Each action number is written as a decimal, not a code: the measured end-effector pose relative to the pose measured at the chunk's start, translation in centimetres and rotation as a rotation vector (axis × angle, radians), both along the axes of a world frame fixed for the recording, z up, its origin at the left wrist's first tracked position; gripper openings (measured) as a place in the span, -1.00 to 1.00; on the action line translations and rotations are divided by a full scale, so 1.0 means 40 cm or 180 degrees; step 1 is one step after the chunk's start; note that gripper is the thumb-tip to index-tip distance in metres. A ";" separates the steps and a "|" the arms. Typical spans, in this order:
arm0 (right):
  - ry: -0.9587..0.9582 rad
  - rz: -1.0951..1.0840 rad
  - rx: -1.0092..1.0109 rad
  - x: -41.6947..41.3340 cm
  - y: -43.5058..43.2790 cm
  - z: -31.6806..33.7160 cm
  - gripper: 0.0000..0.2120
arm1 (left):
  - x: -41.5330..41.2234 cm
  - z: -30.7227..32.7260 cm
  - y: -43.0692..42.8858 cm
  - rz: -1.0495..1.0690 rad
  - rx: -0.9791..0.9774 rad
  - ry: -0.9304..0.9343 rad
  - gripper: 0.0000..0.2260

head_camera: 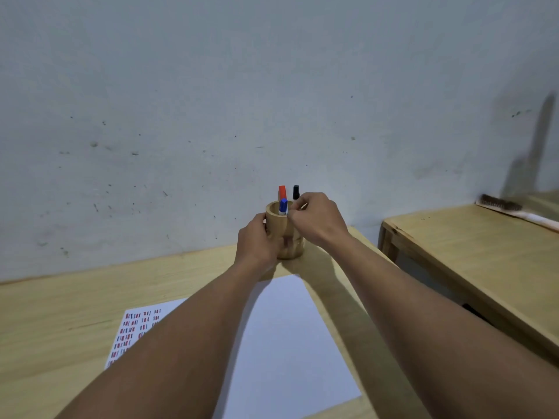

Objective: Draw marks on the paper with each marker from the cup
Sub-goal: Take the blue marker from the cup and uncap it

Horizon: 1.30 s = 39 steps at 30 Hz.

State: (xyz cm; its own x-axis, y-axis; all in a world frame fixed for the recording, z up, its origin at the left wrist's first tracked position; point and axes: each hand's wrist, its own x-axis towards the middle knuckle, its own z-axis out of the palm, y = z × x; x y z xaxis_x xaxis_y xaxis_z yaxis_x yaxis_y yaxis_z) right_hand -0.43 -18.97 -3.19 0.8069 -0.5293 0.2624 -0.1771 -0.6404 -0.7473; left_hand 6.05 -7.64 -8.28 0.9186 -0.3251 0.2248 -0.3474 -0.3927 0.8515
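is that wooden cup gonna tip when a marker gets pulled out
Probably not: the cup looks thick-walled and wide, and the left hand grips its side. The three markers stand loose and tilted, so one should likely slide free easily.

A smooth wooden cup (pixel 286 234) stands on a matt wood-grain table (pixel 60 313) beside plain white paper (pixel 290 334).
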 end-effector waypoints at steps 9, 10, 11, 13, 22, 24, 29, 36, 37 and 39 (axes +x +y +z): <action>0.0082 0.0005 -0.0252 0.017 0.021 -0.003 -0.78 | -0.004 0.002 0.001 0.0029 0.0075 -0.0017 -0.60; 0.0056 0.0005 -0.0251 0.019 0.022 -0.004 -0.78 | -0.004 0.002 0.001 0.0028 0.0075 -0.0023 -0.60; 0.0028 0.0005 -0.0256 0.020 0.022 -0.005 -0.78 | -0.004 0.004 0.002 0.0023 0.0074 -0.0020 -0.61; -0.0066 -0.0026 -0.0303 0.020 0.023 -0.005 -0.79 | -0.003 0.004 0.004 0.0004 0.0074 0.0001 -0.61; -0.0675 0.0054 -0.0405 -0.005 0.058 0.071 -0.88 | -0.015 0.042 0.062 0.0105 0.0129 0.0063 -0.33; -0.0778 0.0148 -0.0439 -0.015 0.081 0.098 -0.87 | -0.026 0.075 0.094 0.0231 0.0018 -0.0011 -0.41; -0.0924 0.0453 -0.0704 -0.049 0.151 0.153 -0.83 | -0.061 0.171 0.196 0.0602 -0.0444 -0.0319 -0.60; -0.0727 0.0778 -0.1311 -0.108 0.252 0.225 -0.80 | -0.134 0.292 0.338 0.0383 -0.1406 -0.0262 -0.75; -0.0706 0.0820 -0.1339 -0.117 0.268 0.235 -0.80 | -0.144 0.304 0.355 0.0283 -0.1474 -0.0238 -0.76; -0.0683 0.0901 -0.1329 -0.131 0.300 0.251 -0.82 | -0.166 0.326 0.385 0.0099 -0.1578 -0.0186 -0.81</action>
State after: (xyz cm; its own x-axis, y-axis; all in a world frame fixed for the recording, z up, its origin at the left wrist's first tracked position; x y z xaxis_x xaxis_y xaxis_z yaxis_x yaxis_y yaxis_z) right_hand -5.66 -6.98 6.84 0.8078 -0.1150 0.5781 0.1736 -0.8909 -0.4197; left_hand -0.59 7.74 4.76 0.9074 -0.1386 0.3968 -0.3947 0.0433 0.9178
